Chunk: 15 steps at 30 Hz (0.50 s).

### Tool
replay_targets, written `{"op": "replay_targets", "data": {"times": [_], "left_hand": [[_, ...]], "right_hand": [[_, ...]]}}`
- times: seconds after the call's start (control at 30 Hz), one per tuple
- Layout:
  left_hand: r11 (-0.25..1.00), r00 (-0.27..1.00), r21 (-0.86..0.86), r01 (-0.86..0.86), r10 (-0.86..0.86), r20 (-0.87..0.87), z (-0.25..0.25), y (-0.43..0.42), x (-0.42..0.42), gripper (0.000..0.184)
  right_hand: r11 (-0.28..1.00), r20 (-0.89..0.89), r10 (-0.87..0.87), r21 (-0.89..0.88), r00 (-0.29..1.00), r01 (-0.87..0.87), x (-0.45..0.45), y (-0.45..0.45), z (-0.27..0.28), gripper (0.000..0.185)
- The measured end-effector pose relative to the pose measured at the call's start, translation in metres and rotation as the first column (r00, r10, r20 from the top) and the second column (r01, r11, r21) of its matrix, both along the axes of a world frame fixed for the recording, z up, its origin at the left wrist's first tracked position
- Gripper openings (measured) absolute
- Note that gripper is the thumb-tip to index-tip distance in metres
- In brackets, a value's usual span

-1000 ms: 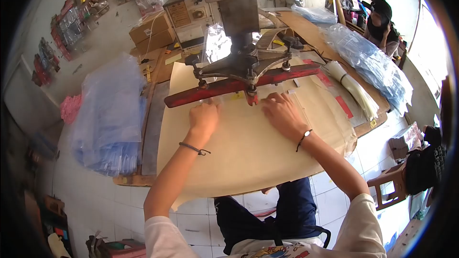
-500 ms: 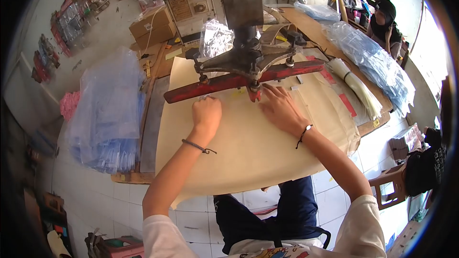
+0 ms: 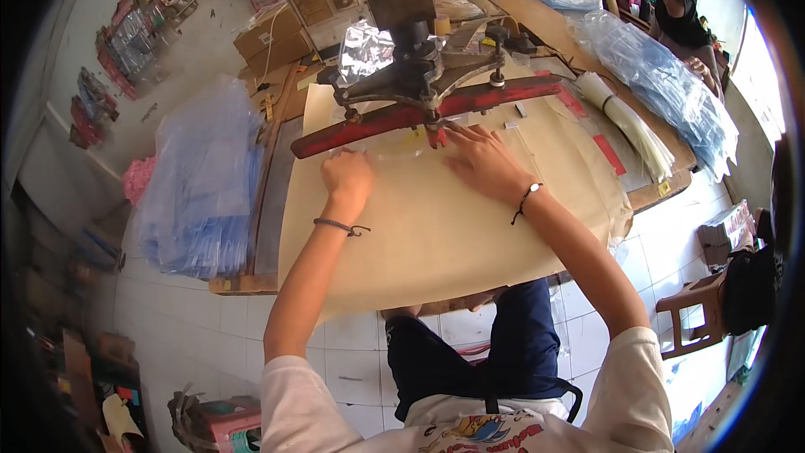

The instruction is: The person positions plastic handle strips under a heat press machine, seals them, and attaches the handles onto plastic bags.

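My left hand (image 3: pixel 348 176) is closed, knuckles up, at the near side of the red press bar (image 3: pixel 369 127). Its fingertips are hidden, but a glossy piece of clear plastic (image 3: pixel 397 152) runs out from them to the right, partly beneath the bar. My right hand (image 3: pixel 489 166) lies open with fingers stretched forward, just right of the bar's short red prong (image 3: pixel 437 137). Under both hands a large tan sheet (image 3: pixel 428 239) covers the worktop. The dark metal press head (image 3: pixel 415 75) stands above the bar.
Stacked clear bluish plastic bags (image 3: pixel 197 193) hang over the table's left side. At the right lie a tied bundle of pale strips (image 3: pixel 629 130) and a heap of plastic bags (image 3: pixel 654 75). Another person (image 3: pixel 683 21) is at the far right. A brown stool (image 3: pixel 692 319) stands on the floor.
The camera view has shifted a little, so the press and table sit differently in it. Both hands stay beside the bar in nearly the same poses. The other person's arm has moved.
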State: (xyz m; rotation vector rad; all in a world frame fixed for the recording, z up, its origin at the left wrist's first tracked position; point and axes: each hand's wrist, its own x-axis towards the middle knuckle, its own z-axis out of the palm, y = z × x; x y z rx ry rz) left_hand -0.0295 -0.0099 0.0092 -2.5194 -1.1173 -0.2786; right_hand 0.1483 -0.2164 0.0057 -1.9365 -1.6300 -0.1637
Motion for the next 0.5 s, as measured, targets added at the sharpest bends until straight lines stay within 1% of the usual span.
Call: {"op": "replay_targets", "data": {"times": [0.07, 0.13, 0.23, 0.3, 0.33, 0.4, 0.43, 0.5], "left_hand": [[0.998, 1.0, 0.062, 0.014, -0.013, -0.024, -0.008, 0.005, -0.007, 0.036], [0.998, 0.999, 0.052, 0.025, -0.023, -0.035, -0.017, 0.011, -0.015, 0.038], [0.999, 0.999, -0.034, 0.013, -0.015, -0.037, -0.006, -0.002, -0.027, 0.044], [0.999, 0.998, -0.041, -0.015, 0.012, -0.06, 0.011, -0.022, -0.037, 0.042], [0.999, 0.997, -0.024, -0.024, 0.022, -0.069, 0.011, -0.027, -0.04, 0.04], [0.999, 0.995, 0.004, -0.045, 0.045, -0.09, 0.007, -0.037, -0.049, 0.037], [0.998, 0.993, 0.054, -0.02, 0.026, -0.113, 0.005, -0.044, -0.055, 0.03], [0.988, 0.987, 0.151, 0.032, -0.007, -0.159, 0.007, -0.063, -0.069, 0.018]], "right_hand": [[1.0, 0.0, 0.026, -0.001, 1.0, -0.026, 0.002, 0.001, 0.0, 0.055], [0.999, 0.01, 0.049, -0.019, 0.999, -0.049, 0.003, 0.001, -0.001, 0.053], [0.995, 0.018, 0.091, -0.039, 0.996, -0.091, 0.004, 0.002, 0.0, 0.05], [0.99, 0.019, 0.143, -0.013, 0.989, -0.143, 0.003, 0.0, 0.004, 0.045], [0.986, 0.018, 0.167, -0.002, 0.986, -0.167, 0.002, -0.001, 0.005, 0.043], [0.968, 0.035, 0.225, 0.106, 0.974, -0.227, 0.007, 0.003, 0.001, 0.035], [0.953, 0.047, 0.254, 0.16, 0.966, -0.259, 0.007, 0.005, -0.001, 0.032], [0.944, -0.105, 0.312, 0.151, 0.944, -0.295, 0.004, -0.001, 0.005, 0.023]]}}
